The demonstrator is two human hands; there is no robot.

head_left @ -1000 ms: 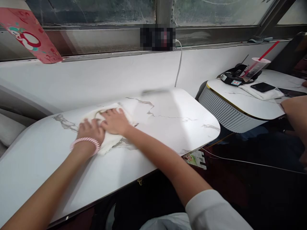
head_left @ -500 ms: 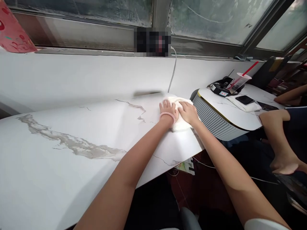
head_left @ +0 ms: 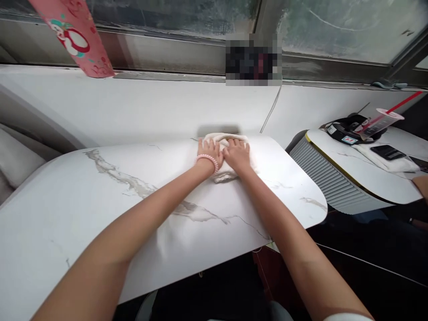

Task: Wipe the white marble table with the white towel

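White cloth shifted leftward from the tabletop's right end to near its wall-side edge, left hand flat on it, fingers slightly spread, pink bracelet at the wrist, right hand just beside, fingers slightly apart, also pressing the cloth

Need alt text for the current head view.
Left hand and right hand rest side by side on a white cloth on a marbled table. At frame right is a second table with a cup, red straw and phone.
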